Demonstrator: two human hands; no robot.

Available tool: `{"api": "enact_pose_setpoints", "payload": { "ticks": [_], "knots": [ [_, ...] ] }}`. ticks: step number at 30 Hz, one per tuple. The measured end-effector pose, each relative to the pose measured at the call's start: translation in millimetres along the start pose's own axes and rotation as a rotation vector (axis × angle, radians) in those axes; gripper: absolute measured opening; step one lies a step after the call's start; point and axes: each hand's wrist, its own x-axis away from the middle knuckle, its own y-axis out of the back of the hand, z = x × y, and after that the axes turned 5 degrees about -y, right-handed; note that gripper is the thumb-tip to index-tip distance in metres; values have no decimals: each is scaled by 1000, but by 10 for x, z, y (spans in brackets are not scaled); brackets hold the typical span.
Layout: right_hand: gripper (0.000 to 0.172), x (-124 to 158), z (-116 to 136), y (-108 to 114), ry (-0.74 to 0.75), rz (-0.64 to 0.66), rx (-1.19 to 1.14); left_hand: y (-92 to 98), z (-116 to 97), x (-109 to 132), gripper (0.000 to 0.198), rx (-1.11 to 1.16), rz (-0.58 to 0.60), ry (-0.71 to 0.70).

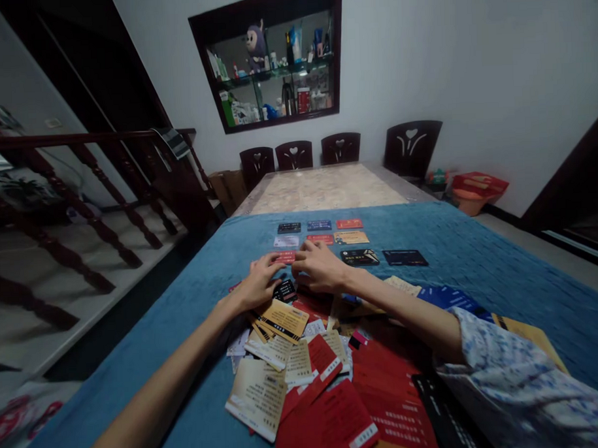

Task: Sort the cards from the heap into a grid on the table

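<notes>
My left hand has its fingers apart, with fingertips at the edge of a red card. Close beside it, my right hand is bent, its fingers curled toward the left hand; whatever they hold is hidden. Under the hands lies a black card with white print. Nearer to me spreads a loose pile of cards, among them a yellow card, a cream card and large red cards. Beyond the hands, cards lie in rows, including a black card, an orange card and a dark blue card.
A blue cloth covers the near part of the long table. Blue cards fan out under my right forearm. Dark chairs stand at the far end and right. A wooden railing runs along the left.
</notes>
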Motion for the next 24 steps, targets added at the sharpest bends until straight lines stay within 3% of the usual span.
{"api": "enact_pose_setpoints", "payload": {
  "ticks": [9, 13, 19, 24],
  "knots": [
    [23, 258, 236, -52, 58, 0, -64, 149, -261, 299, 33, 27, -43, 16],
    [26, 325, 314, -64, 101, 4, -94, 271, -301, 401, 35, 127, 14, 8],
    [33, 357, 375, -86, 190, 5, -94, 323, -239, 517, 52, 208, 138, -50],
    [33, 357, 351, -107, 184, 26, -88, 275, -292, 529, 36, 196, 134, -89]
  ]
}}
